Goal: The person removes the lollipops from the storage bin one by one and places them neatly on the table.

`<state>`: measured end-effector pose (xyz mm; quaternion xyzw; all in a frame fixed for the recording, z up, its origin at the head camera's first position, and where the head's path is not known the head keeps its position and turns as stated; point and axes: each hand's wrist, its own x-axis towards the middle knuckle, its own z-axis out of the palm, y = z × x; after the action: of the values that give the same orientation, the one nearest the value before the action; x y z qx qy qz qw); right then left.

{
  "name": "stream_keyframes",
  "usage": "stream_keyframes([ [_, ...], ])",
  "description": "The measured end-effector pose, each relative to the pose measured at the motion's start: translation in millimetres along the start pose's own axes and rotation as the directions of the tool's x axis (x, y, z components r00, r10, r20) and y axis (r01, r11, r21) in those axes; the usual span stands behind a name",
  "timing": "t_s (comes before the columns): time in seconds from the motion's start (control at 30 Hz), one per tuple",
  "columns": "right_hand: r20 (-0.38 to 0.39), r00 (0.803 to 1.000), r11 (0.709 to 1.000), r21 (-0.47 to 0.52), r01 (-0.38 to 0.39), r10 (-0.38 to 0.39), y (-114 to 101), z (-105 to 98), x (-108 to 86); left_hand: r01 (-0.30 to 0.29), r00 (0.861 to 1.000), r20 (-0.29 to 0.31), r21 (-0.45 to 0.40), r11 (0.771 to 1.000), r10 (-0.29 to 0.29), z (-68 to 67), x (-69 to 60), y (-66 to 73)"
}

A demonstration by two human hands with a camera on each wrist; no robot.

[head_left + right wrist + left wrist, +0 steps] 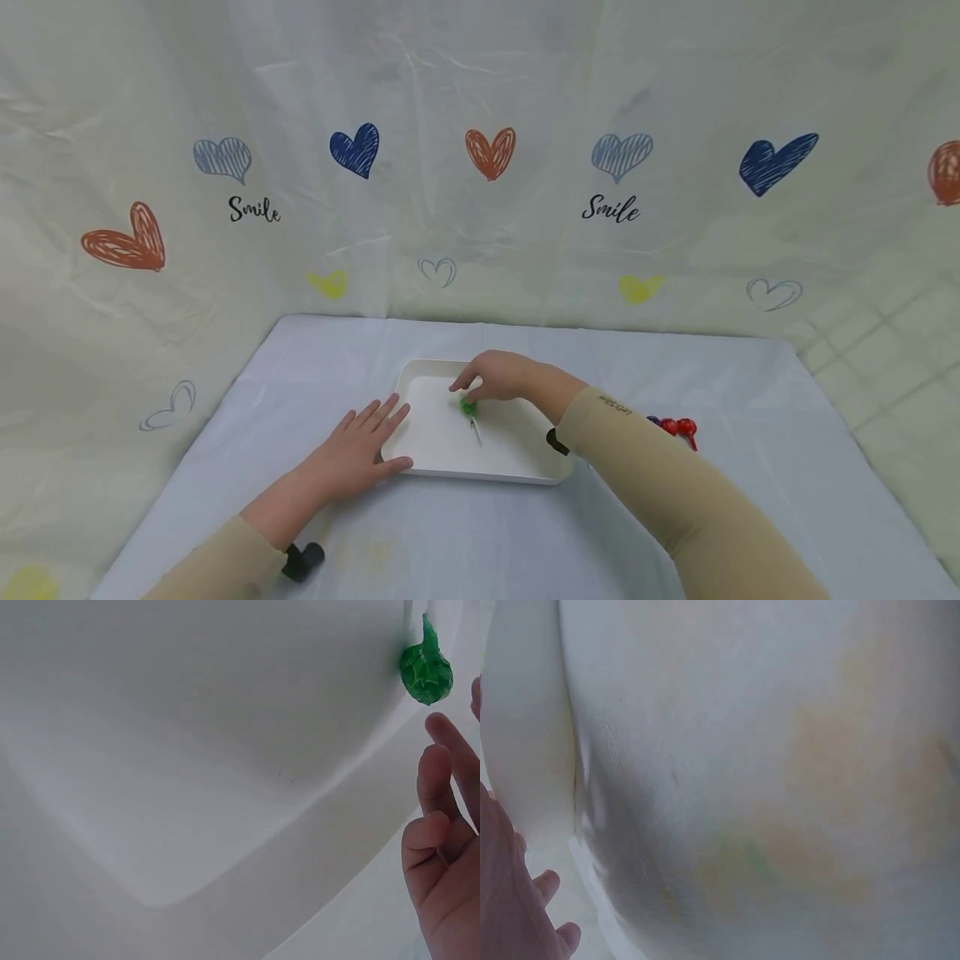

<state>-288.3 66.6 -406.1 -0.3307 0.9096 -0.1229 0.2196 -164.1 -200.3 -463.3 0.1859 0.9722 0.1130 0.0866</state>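
A lollipop in green wrapping (pixel 468 407) with a white stick lies inside a white tray (pixel 435 457). Over the tray, my right hand (pixel 501 377) hovers with bent, parted fingers beside the candy end. In the right wrist view a small gap shows between the visible fingertips and the green lollipop (pixel 427 673); the thumb is out of that view. My left hand (pixel 360 454) lies spread at the tray's left edge, thumb near the front left corner. The left wrist view catches only part of the left hand (pixel 514 892) at its lower left.
Several lollipops, including a red one (pixel 686 427) and a dark blue one, lie right of the tray, partly behind the right sleeve (pixel 645 467). A white cloth (pixel 480 542) with faint stains covers the table. A curtain printed with hearts (pixel 491 154) hangs behind.
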Motion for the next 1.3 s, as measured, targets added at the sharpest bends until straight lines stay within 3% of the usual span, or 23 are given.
stream_keyframes([
  [0.3,0.031,0.998,0.998,-0.009,-0.056,0.056,-1.2,7.0,7.9,-0.007,1.0,-0.015,-0.009,1.0,0.007,0.6,-0.4,-1.1],
  [0.83,0.008,0.998,0.997,0.036,-0.07,0.069,-4.0,15.9,6.9,-0.01,1.0,-0.007,-0.011,1.0,0.01,4.4,1.7,-4.3],
  [1.07,-0.042,0.998,0.999,0.0,-0.047,0.047,0.8,9.8,0.5,-0.002,1.0,0.002,0.003,1.0,0.002,4.8,2.4,-4.0],
  [1.3,-0.065,0.995,0.996,0.046,-0.072,0.075,4.7,1.0,-9.5,0.003,1.0,0.005,0.003,1.0,-0.003,2.8,1.5,-1.2],
])
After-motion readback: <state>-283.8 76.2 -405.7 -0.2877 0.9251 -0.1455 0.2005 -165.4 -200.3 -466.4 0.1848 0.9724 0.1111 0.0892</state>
